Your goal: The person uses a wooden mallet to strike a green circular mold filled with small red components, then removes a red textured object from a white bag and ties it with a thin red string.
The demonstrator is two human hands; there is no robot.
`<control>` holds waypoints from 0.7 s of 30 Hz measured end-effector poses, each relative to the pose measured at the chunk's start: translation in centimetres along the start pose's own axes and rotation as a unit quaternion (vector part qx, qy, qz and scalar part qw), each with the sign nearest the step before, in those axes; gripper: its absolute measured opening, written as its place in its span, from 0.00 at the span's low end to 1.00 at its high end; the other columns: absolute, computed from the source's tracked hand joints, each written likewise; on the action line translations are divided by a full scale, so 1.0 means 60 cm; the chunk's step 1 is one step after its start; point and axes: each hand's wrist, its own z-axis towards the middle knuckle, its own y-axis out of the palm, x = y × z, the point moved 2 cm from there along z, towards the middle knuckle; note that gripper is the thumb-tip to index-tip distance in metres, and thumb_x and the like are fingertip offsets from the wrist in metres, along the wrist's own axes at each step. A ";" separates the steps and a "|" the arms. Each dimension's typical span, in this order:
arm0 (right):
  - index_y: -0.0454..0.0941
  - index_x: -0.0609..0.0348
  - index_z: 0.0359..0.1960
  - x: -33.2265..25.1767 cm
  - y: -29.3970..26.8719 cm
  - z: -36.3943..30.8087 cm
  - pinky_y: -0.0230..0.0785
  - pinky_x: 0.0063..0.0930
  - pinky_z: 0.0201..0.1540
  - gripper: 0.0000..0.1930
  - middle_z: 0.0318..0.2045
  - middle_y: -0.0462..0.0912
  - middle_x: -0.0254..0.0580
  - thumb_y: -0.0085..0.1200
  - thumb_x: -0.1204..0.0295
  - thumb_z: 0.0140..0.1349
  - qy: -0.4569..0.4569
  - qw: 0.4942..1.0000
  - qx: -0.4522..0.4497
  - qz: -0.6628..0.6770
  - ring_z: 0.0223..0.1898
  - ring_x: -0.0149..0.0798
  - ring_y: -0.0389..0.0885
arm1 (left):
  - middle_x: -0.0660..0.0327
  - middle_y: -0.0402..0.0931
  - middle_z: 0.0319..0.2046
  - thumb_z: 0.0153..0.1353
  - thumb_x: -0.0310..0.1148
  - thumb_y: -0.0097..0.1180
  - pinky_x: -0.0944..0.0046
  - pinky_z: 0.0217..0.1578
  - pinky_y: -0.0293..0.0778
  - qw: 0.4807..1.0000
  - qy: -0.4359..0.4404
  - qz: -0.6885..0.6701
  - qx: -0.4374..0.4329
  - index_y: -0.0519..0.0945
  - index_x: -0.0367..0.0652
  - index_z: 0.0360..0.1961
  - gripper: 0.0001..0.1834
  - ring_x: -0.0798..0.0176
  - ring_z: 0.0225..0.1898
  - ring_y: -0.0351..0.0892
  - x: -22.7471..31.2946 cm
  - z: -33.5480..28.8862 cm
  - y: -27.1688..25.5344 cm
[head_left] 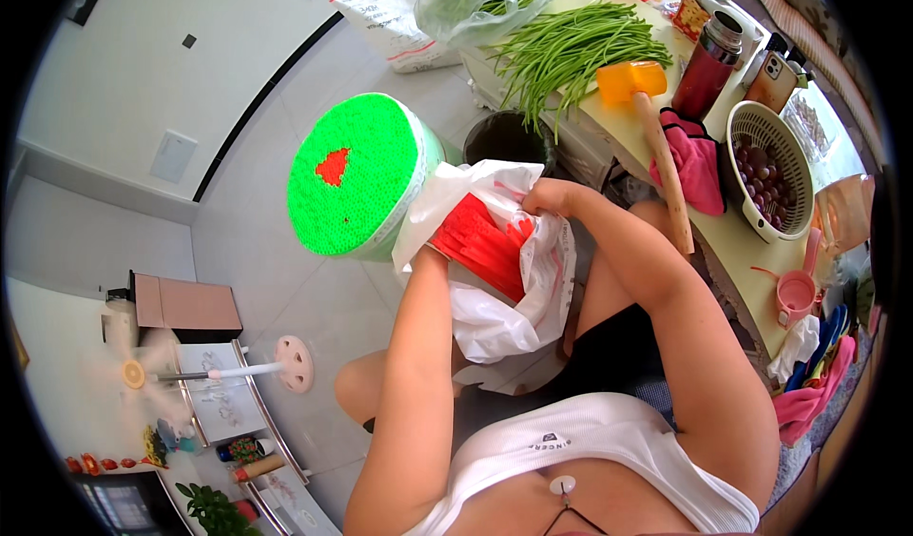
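A white plastic bag [493, 331] sits open over my lap, with a mass of thin red straw-like sticks [480, 244] showing inside. My right hand [552, 196] is closed on the bag's upper right edge. At the left side of the bag's mouth is my left hand [433, 258]; the bag hides its fingers. Just beyond, to the left, stands a round pale tub [425, 146], its top tightly packed with bright green tube ends [366, 146]. A red patch [333, 167] lies among the green.
On the right, a table [609, 127] carries long green vegetable stems [580, 51], an orange-headed mallet [661, 155], a red flask [706, 65] and a basket of grapes [768, 179]. A dark bin [504, 141] stands behind the bag. A fan [138, 374] is at left.
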 end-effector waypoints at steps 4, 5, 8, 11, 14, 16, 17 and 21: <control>0.82 0.60 0.22 -0.012 0.003 -0.004 0.68 0.30 0.27 0.04 0.23 0.80 0.38 0.59 0.73 0.47 -0.103 0.986 -0.034 0.128 0.24 0.31 0.75 | 0.56 0.69 0.61 0.68 0.57 0.45 0.50 0.59 0.70 0.998 -0.042 -0.024 -0.041 0.67 0.44 0.64 0.33 0.52 0.59 0.73 -0.022 0.001 -0.006; 0.82 0.60 0.24 -0.023 0.008 -0.009 0.69 0.29 0.28 0.04 0.24 0.81 0.39 0.59 0.73 0.50 -0.116 0.979 -0.033 0.165 0.25 0.31 0.76 | 0.56 0.69 0.61 0.68 0.57 0.44 0.50 0.59 0.70 0.998 -0.045 -0.029 -0.043 0.67 0.43 0.64 0.33 0.52 0.59 0.72 -0.030 -0.001 -0.005; 0.82 0.62 0.32 -0.030 0.021 -0.012 0.70 0.30 0.29 0.07 0.28 0.82 0.40 0.60 0.71 0.56 -0.054 0.943 0.009 0.329 0.26 0.32 0.78 | 0.54 0.69 0.61 0.69 0.55 0.43 0.48 0.61 0.68 0.998 -0.033 -0.037 -0.039 0.66 0.40 0.63 0.32 0.50 0.59 0.72 -0.046 -0.017 0.009; 0.81 0.67 0.35 0.009 0.007 0.026 0.71 0.32 0.29 0.10 0.29 0.82 0.41 0.61 0.70 0.58 -0.047 0.945 0.054 0.319 0.27 0.34 0.79 | 0.50 0.70 0.60 0.71 0.52 0.41 0.46 0.63 0.66 0.999 -0.002 -0.042 -0.024 0.67 0.35 0.61 0.31 0.48 0.59 0.72 -0.064 -0.033 0.033; 0.81 0.72 0.32 0.029 0.015 0.051 0.71 0.36 0.30 0.13 0.27 0.80 0.44 0.62 0.70 0.56 -0.026 0.945 0.137 0.295 0.26 0.37 0.78 | 0.51 0.74 0.56 0.70 0.50 0.42 0.48 0.61 0.68 0.999 0.034 -0.034 -0.022 0.71 0.36 0.59 0.28 0.49 0.56 0.75 -0.070 -0.053 0.034; 0.81 0.73 0.32 0.039 0.017 0.061 0.70 0.36 0.29 0.12 0.26 0.80 0.45 0.62 0.71 0.56 -0.008 0.937 0.203 0.284 0.25 0.39 0.78 | 0.51 0.76 0.54 0.70 0.48 0.45 0.49 0.60 0.70 0.997 0.053 -0.009 -0.050 0.72 0.36 0.58 0.27 0.50 0.55 0.76 -0.071 -0.066 0.045; 0.81 0.73 0.32 0.044 0.021 0.071 0.70 0.37 0.28 0.13 0.26 0.80 0.45 0.62 0.71 0.56 -0.011 0.924 0.216 0.316 0.25 0.39 0.78 | 0.52 0.76 0.53 0.69 0.47 0.46 0.50 0.59 0.71 0.996 0.066 0.006 -0.061 0.72 0.37 0.58 0.26 0.51 0.54 0.76 -0.068 -0.077 0.055; 0.81 0.73 0.33 0.044 0.025 0.072 0.72 0.39 0.29 0.13 0.27 0.81 0.47 0.63 0.70 0.56 0.008 0.909 0.253 0.332 0.25 0.42 0.80 | 0.52 0.75 0.56 0.67 0.47 0.49 0.55 0.59 0.71 0.995 0.023 0.004 -0.100 0.68 0.32 0.61 0.31 0.56 0.55 0.76 -0.063 -0.111 0.146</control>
